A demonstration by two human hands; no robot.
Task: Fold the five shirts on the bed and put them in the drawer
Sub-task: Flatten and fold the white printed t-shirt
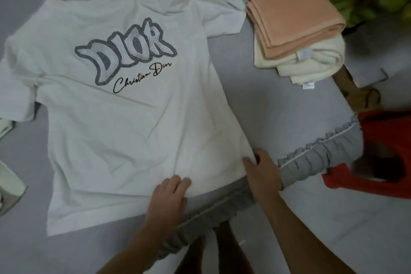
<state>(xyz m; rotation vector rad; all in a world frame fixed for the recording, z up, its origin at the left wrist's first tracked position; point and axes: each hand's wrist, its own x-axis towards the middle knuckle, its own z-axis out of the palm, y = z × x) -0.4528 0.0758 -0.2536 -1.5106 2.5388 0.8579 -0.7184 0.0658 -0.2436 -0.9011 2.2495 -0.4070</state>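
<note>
- White printed cotton T-shirt (124, 104) lies flat on grey-sheeted bed (278, 104).
- Left hand (169, 198): fingers straight, pressing the hem.
- Right hand (262, 173), at 3 o'clock: fingers pinching the hem corner.

I saw bed (255, 100) with grey sheet, ruffled edge at near side. White printed shirt (124, 122) lay spread flat on it, front up. Folded stack sat near right edge: peach shirt (295, 22) on top of cream shirt (311, 62). Pale cloth (10, 187) lay at left border.
</note>
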